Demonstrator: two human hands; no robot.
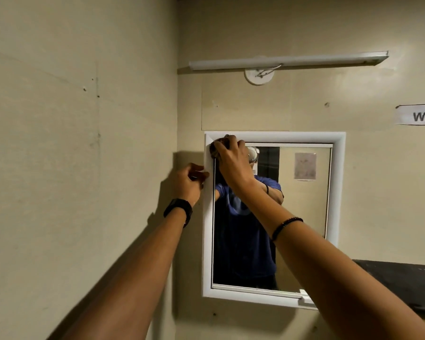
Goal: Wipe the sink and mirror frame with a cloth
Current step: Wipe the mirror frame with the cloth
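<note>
Cloth is bunched in R hand and pressed on frame, top-left corner. Left edge is gripped by L hand. Frame prob. barely begun; sink not in view.

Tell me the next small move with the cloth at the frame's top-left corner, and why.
Probably slide the right hand and its cloth rightward along the top rail of the mirror frame. The cloth is pressed into the top-left corner, the rail stretches bare to the right, and the left hand holds the frame's left edge, seemingly steadying it.
</note>
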